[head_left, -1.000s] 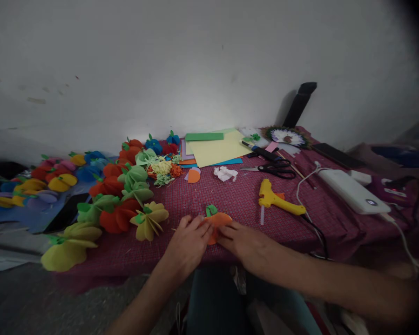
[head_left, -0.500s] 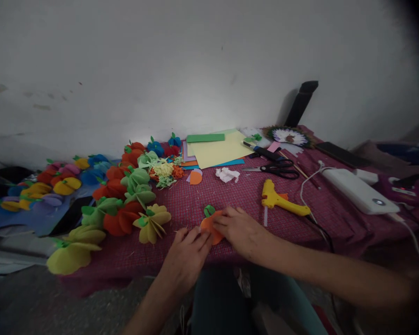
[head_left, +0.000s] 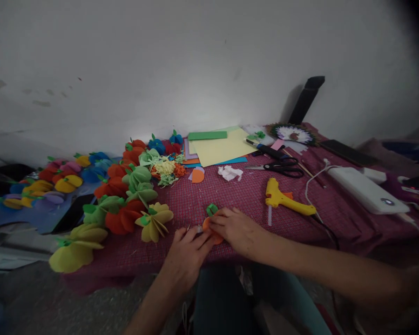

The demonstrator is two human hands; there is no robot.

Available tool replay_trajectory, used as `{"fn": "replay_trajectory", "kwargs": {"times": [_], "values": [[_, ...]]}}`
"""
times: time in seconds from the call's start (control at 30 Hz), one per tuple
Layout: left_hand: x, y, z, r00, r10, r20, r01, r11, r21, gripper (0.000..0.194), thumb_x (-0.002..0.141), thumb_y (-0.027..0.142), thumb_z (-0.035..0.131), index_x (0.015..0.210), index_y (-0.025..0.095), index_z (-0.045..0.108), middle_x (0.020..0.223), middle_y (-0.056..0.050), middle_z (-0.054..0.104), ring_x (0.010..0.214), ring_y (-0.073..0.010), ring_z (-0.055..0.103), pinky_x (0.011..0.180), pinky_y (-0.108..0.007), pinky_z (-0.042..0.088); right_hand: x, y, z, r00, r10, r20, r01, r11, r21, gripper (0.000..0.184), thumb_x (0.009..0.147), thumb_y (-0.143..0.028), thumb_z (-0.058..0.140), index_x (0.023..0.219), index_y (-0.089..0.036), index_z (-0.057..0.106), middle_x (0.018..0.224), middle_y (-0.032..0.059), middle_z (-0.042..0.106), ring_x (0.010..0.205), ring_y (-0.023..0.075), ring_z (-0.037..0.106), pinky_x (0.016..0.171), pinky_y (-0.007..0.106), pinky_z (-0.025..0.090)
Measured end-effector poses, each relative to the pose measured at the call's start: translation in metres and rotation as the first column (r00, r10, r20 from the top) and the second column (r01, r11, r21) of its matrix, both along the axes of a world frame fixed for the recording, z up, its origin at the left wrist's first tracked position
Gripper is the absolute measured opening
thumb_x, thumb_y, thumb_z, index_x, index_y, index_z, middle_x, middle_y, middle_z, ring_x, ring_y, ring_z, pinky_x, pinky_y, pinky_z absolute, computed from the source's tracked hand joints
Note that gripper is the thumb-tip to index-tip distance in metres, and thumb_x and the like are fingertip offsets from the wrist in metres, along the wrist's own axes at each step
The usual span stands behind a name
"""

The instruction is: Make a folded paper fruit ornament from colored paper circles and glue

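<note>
A small orange paper piece (head_left: 215, 237) with a rounded edge lies at the front of the table, mostly covered by my hands. My left hand (head_left: 187, 249) has bent fingers closed on its left edge; the thumb is hidden. Across its top and right side lie the stretched fingers of my right hand (head_left: 242, 231), palm down. Just behind the fingertips sits a curled green paper strip (head_left: 212, 209). A yellow paper ball (head_left: 155, 222) made of folded petals stands to the left of my left hand.
A yellow glue gun (head_left: 282, 199) lies on its side at right, its cord trailing. Behind it are black scissors (head_left: 284, 168) and a white power box (head_left: 366, 190). Crumpled white paper (head_left: 230, 173), coloured sheets (head_left: 221, 146) and paper shreds (head_left: 167, 170) lie farther back. Several finished paper balls (head_left: 120, 216) crowd the left.
My fingers have moved closer together over the orange paper piece, so less of it shows. The whole view has shifted slightly; the other things have stayed in place.
</note>
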State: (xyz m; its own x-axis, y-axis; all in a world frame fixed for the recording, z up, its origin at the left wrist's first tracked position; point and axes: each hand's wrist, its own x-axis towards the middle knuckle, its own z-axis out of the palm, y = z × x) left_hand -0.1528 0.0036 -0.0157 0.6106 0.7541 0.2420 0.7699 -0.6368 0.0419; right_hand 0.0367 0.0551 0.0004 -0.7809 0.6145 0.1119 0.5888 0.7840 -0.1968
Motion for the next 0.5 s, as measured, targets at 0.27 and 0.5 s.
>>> {"fn": "replay_trajectory", "kwargs": {"times": [0.27,0.5], "values": [[0.0,0.001,0.005,0.995,0.069,0.07,-0.06,0.991,-0.123,0.052,0.072,0.005,0.044,0.119,0.027,0.054,0.119,0.0,0.061,0.11,-0.0226,0.046,0.087,-0.041,0.029,0.016,0.004,0.017,0.902,-0.154,-0.404,0.035,0.957,-0.288,0.027,0.078,-0.007,0.046,0.095,-0.018,0.064,0.101,0.0069,0.065,0.095,0.0205,0.054,0.083,0.036,0.04],[0.004,-0.004,-0.002,0.927,0.256,0.275,-0.299,0.946,0.127,0.041,0.076,0.005,0.041,0.109,0.022,0.058,0.113,-0.004,0.064,0.108,-0.023,0.05,0.088,-0.043,0.034,0.043,-0.005,0.015,0.475,-0.64,-0.604,-0.082,0.651,-0.755,0.016,0.075,-0.03,0.056,0.079,-0.016,0.063,0.07,0.0001,0.064,0.065,0.013,0.057,0.061,0.025,0.043]]}}
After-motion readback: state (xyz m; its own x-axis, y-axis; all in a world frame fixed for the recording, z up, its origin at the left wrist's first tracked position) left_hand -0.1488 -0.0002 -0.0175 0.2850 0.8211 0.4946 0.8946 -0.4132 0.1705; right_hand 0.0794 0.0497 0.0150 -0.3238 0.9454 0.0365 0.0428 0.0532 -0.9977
